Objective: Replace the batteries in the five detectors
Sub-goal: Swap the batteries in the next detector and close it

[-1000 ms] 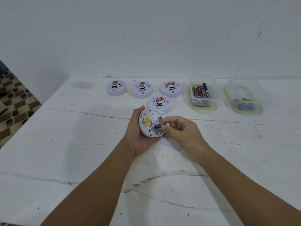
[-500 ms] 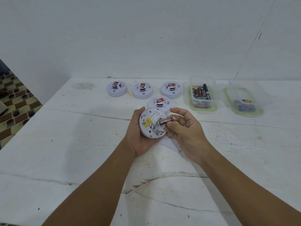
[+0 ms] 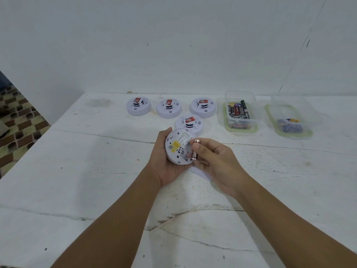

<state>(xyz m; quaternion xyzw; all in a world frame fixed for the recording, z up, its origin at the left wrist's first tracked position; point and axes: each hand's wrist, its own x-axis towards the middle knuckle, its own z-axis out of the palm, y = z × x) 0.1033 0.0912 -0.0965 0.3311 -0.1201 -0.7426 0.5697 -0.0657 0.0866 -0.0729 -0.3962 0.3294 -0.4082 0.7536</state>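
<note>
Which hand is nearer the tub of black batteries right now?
Right. The right hand, pinching a battery, is nearer the battery tub; the left hand, cradling the detector, sits farther left.

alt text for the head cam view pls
A left hand holds an upturned round white detector while the right hand pinches a black cylindrical battery at its back, above a white table.

Both forearms and hands [image 3: 193,157] bare, no sleeves.
</note>
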